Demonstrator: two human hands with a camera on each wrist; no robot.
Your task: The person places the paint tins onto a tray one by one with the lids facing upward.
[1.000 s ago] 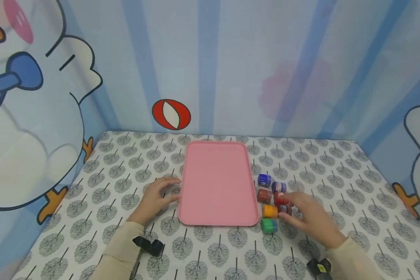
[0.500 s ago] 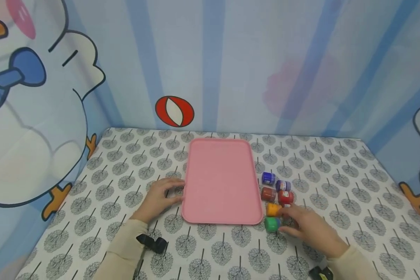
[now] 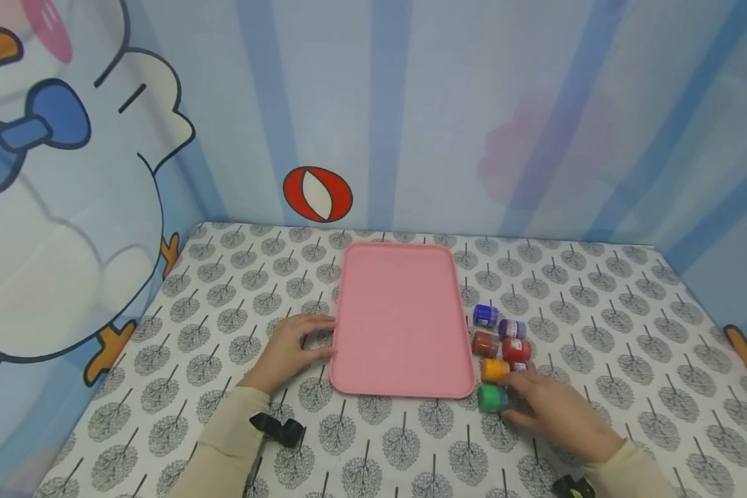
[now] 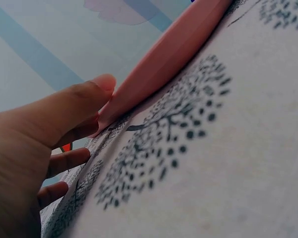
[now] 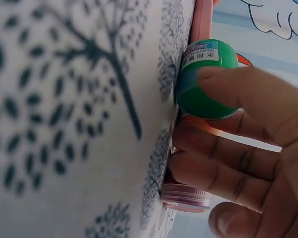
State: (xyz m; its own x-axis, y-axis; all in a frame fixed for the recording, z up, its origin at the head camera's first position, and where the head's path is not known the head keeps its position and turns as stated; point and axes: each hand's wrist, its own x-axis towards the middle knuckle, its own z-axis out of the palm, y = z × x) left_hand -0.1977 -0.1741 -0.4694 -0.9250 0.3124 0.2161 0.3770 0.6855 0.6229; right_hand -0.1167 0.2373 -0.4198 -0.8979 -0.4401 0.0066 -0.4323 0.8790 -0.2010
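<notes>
My right hand (image 3: 557, 411) is at the near end of a group of small paint jars, thumb and index finger pinching the green paint jar (image 3: 492, 399). That jar lies on its side, its printed label showing in the right wrist view, where the thumb (image 5: 216, 82) presses it. Just beyond are an orange jar (image 3: 494, 370) and a dark red jar (image 3: 523, 367), the latter partly hidden by the fingers. My left hand (image 3: 292, 349) rests beside the pink tray (image 3: 404, 318), its fingertips at the tray's left edge and its fingers relaxed.
Farther back in the group lie a red jar (image 3: 517, 349), a brownish-red jar (image 3: 485, 344), a purple jar (image 3: 512, 328) and a blue jar (image 3: 485, 315), close to the tray's right edge. A tree-print cloth (image 3: 224, 311) covers the table, with a cartoon curtain behind.
My right hand has moved nearer, from the red and orange jars to the green jar, and now pinches it. The left hand stays at the tray; the head view has shifted slightly.
</notes>
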